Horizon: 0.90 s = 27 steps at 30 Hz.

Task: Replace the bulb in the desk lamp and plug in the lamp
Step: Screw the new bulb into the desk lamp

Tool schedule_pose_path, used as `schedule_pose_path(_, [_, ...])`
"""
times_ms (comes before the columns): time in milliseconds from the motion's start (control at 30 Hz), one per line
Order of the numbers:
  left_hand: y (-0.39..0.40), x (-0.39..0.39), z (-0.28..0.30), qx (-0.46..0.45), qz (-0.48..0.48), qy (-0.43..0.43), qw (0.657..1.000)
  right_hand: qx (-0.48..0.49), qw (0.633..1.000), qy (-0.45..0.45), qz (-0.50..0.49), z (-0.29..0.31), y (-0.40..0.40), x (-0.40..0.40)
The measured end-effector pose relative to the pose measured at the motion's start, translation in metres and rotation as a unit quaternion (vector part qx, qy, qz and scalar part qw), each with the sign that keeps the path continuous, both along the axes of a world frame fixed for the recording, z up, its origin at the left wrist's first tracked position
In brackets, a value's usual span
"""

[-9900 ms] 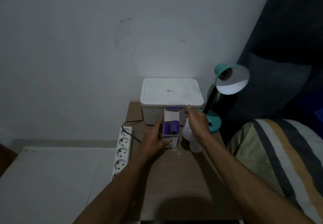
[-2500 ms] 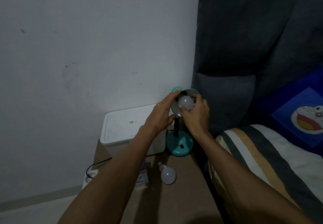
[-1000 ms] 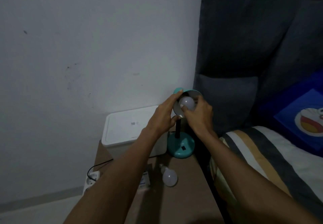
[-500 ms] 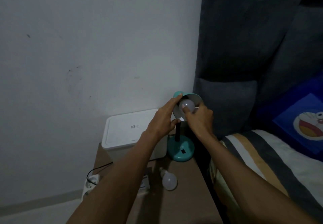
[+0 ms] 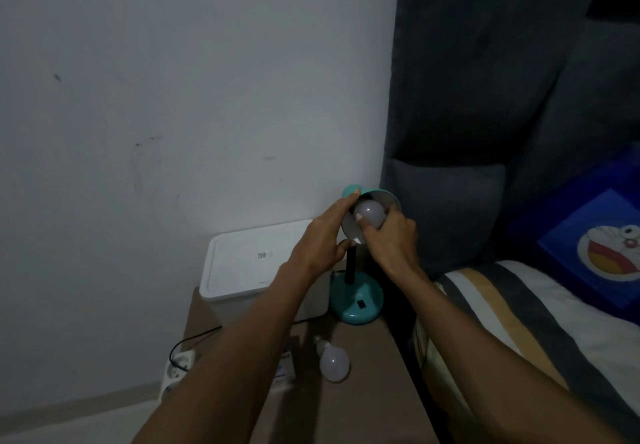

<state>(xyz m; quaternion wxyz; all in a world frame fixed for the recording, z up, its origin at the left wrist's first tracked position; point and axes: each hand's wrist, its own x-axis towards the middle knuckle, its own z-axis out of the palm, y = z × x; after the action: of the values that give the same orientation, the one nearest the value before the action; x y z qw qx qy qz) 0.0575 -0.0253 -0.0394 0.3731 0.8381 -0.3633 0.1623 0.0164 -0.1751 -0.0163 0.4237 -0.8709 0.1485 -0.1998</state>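
Bulb-fitting is under way: our left hand (image 5: 320,248) grips the teal lampshade (image 5: 379,198), our right hand (image 5: 389,236) closed round the bulb (image 5: 370,212); next we judge plugging in.

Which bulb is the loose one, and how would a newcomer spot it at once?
Start at the white box against the wall on the bedside table. In front of it, below the teal lamp base, a white bulb lies on its side. Unlike the bulb in the lamp shade, no hand touches it.
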Motion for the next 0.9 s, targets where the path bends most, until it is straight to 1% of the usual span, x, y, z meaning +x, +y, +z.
schedule_pose_path(133, [-0.001,0.0,0.0,0.012,0.006,0.0,1.0,0.008,1.0,0.011,-0.003,0.001,-0.001,0.0])
schedule_pose_path(267, [0.001,-0.004,0.006,0.03,0.019,0.005,0.999,-0.019,0.999,0.023,-0.014,0.01,0.0,-0.008])
schedule_pose_path(367, [0.009,-0.01,0.015,0.052,0.033,-0.012,0.998,-0.054,0.998,0.001,-0.043,0.022,-0.001,-0.02])
schedule_pose_path(467, [0.024,-0.017,0.02,0.044,0.074,-0.006,0.996,-0.069,0.995,-0.049,-0.047,0.036,0.003,-0.031])
schedule_pose_path(633, [0.064,-0.033,0.022,0.03,0.183,0.03,0.982,-0.049,0.99,-0.13,0.031,0.055,0.032,-0.035])
schedule_pose_path(700, [0.084,-0.039,0.017,0.025,0.216,0.049,0.975,-0.05,0.987,-0.142,0.065,0.055,0.05,-0.033])
schedule_pose_path(800, [0.116,-0.043,0.005,0.014,0.261,0.082,0.962,-0.043,0.986,-0.103,0.121,0.043,0.078,-0.027])
schedule_pose_path(900, [0.148,-0.045,-0.012,0.017,0.299,0.109,0.948,-0.047,0.985,-0.061,0.154,0.017,0.1,-0.018])
